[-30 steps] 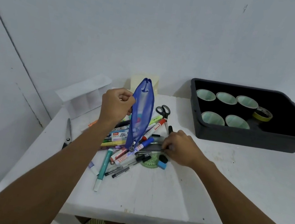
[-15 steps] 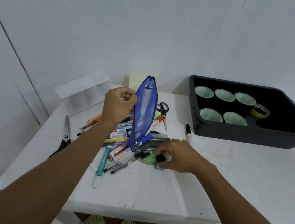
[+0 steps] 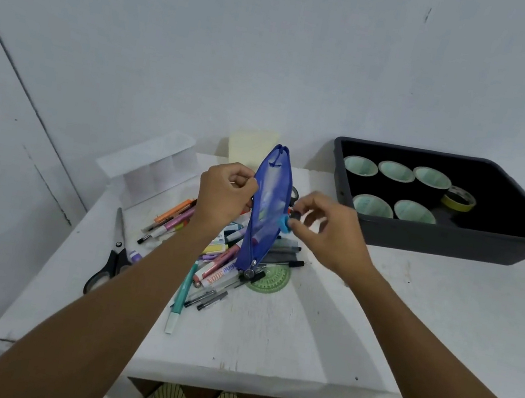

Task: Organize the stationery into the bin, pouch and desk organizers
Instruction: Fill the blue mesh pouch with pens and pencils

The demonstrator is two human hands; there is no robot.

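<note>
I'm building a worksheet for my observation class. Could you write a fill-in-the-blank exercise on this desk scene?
1. The left hand holds a ____ pouch upright.
2. The right hand pinches a small blue piece and a ____ one.
3. The black bin holds ____ rolls with pale green insides and a yellow tape roll.
4. The round protractor is ____.

Missing words: blue; black; five; green.
</note>
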